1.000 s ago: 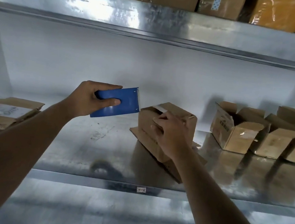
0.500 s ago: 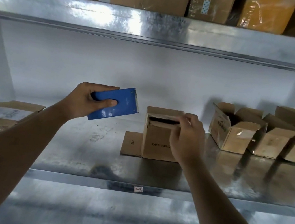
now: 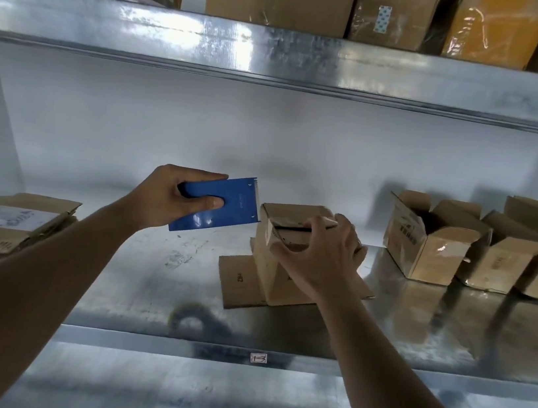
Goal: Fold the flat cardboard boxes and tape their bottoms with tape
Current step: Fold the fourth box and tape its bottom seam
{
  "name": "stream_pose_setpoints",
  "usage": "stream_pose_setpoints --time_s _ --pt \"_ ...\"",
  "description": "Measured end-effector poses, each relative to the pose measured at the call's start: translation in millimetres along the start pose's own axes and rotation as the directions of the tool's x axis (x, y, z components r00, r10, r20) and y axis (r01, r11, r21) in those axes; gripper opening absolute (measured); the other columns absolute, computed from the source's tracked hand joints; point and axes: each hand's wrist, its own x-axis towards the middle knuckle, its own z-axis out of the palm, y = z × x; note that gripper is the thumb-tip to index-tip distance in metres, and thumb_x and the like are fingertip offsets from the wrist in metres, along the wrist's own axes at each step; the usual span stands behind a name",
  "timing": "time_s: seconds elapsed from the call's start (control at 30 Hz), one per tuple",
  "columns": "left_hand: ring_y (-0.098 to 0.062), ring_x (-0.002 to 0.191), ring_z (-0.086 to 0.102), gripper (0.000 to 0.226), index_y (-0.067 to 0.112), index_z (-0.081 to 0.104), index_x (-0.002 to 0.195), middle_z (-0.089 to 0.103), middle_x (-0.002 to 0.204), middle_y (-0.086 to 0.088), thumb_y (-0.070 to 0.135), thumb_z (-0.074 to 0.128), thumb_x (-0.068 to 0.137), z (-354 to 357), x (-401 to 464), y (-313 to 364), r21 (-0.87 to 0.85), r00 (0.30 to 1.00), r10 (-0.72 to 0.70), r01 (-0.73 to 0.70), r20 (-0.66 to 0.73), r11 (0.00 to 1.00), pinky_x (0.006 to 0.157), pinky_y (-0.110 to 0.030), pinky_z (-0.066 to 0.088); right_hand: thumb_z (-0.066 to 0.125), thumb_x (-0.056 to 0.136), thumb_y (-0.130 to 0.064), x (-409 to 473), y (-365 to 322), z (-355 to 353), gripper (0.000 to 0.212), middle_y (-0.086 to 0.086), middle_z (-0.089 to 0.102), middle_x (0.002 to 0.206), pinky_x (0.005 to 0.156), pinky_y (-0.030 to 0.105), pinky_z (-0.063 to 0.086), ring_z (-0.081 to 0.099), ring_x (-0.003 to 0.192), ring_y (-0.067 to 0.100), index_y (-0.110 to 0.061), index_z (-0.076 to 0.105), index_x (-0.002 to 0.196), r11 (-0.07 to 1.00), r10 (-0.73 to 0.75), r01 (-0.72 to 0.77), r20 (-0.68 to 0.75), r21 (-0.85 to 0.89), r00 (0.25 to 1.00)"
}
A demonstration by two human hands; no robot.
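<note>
- Since a second ago we have the small cardboard box turned from tilted to standing on the metal shelf, taped face rolled away and flaps lying out at its base (bottom looks sealed, we judge).
- Right hand over the box top, fingers curled around its near upper edge.
- Left hand, just left of the box, clamps the blue tape dispenser; thumb on its face.

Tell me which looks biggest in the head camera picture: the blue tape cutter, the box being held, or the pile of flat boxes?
1. The pile of flat boxes looks biggest, though it is cut off by the picture's edge.
2. The box being held, counting its spread-out flaps.
3. The blue tape cutter.
The pile also sits nearer the camera, so its lead is unsure.
</note>
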Motion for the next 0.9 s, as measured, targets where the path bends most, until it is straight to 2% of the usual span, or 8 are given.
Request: stream_pose_setpoints --time_s 0.17,0.3,0.4,0.5,0.57,0.63,0.73,0.9 --pt "-0.011 0.107 0.072 0.049 0.025 0.071 0.132 0.075 0.12 0.015 0.031 0.079 0.084 3 9 0 -0.011 0.999 0.009 -0.009 0.053 1.0 0.088 -0.032 0.063 0.048 0.066 -0.08 8 15 -3 0.066 -0.003 0.008 0.165 0.119 0.067 -0.004 -0.001 0.157 0.025 -0.044 0.049 0.12 0.978 -0.135 0.121 0.071 0.171 0.988" --pt "-0.01 0.106 0.072 0.048 0.027 0.07 0.131 0.075 0.118 0.017 0.031 0.077 0.084 3 11 -2 -0.016 0.996 0.018 -0.017 0.087 1.0 0.086 -0.033 0.063 0.041 0.065 -0.065 8 20 -7 0.056 -0.001 0.015 0.164 0.122 0.057 0.004 0.001 0.157 0.021 -0.042 0.059 0.113 0.93 -0.208 0.185 0.039 0.317 0.977" --pt "-0.013 0.108 0.072 0.049 0.024 0.07 0.133 0.075 0.12 0.014 0.03 0.078 0.084 4 11 -6 -0.027 0.996 0.013 -0.01 0.092 1.0 0.088 -0.04 0.063 0.038 0.077 -0.048 7 22 -6 0.044 0.004 0.017 0.166 0.122 0.064 0.01 -0.001 0.158 0.026 -0.044 0.062 0.113 0.918 -0.227 0.215 -0.001 0.334 0.974" --pt "-0.013 0.108 0.072 0.049 0.025 0.07 0.132 0.075 0.12 0.014 0.029 0.078 0.084 7 11 -8 -0.047 0.995 0.01 -0.005 0.096 0.999 0.09 -0.042 0.063 0.041 0.083 -0.048 5 21 -10 0.058 0.0 -0.005 0.172 0.124 0.065 0.009 -0.017 0.158 0.027 -0.041 0.058 0.137 0.932 -0.217 0.202 0.016 0.302 0.976" --pt "-0.014 0.109 0.072 0.048 0.026 0.071 0.131 0.075 0.12 0.014 0.029 0.078 0.084 8 11 -7 -0.053 0.995 0.014 -0.008 0.096 0.999 0.09 -0.043 0.063 0.048 0.083 -0.069 3 17 -12 0.071 -0.004 -0.018 0.17 0.124 0.067 0.01 -0.025 0.156 0.026 -0.045 0.044 0.151 0.954 -0.186 0.174 0.027 0.242 0.982" --pt "-0.015 0.109 0.072 0.048 0.027 0.07 0.131 0.075 0.12 0.013 0.029 0.078 0.083 9 11 -7 -0.06 0.995 0.019 -0.013 0.1 0.998 0.09 -0.043 0.063 0.066 0.072 -0.085 4 13 -9 0.105 -0.005 -0.025 0.168 0.12 0.072 0.02 -0.02 0.156 0.037 -0.042 0.026 0.159 0.978 -0.063 0.045 0.083 0.202 0.995" --pt "-0.014 0.11 0.072 0.047 0.032 0.07 0.129 0.075 0.121 0.014 0.03 0.078 0.083 10 12 -6 -0.067 0.994 0.015 -0.008 0.106 0.998 0.09 -0.042 0.063 0.08 0.056 -0.083 6 13 -1 0.138 0.006 -0.009 0.168 0.113 0.066 0.04 0.015 0.156 0.041 -0.029 0.011 0.163 0.96 0.072 -0.089 0.074 0.267 0.995" --pt "-0.01 0.11 0.071 0.044 0.032 0.07 0.128 0.074 0.12 0.018 0.026 0.077 0.085 9 10 -5 -0.082 0.993 0.039 -0.03 0.107 0.996 0.088 -0.033 0.063 0.094 0.051 -0.068 7 27 9 0.125 0.001 0.045 0.151 0.105 0.029 0.044 0.042 0.139 0.021 -0.024 0.038 0.154 0.894 0.059 -0.012 -0.092 0.448 0.994"
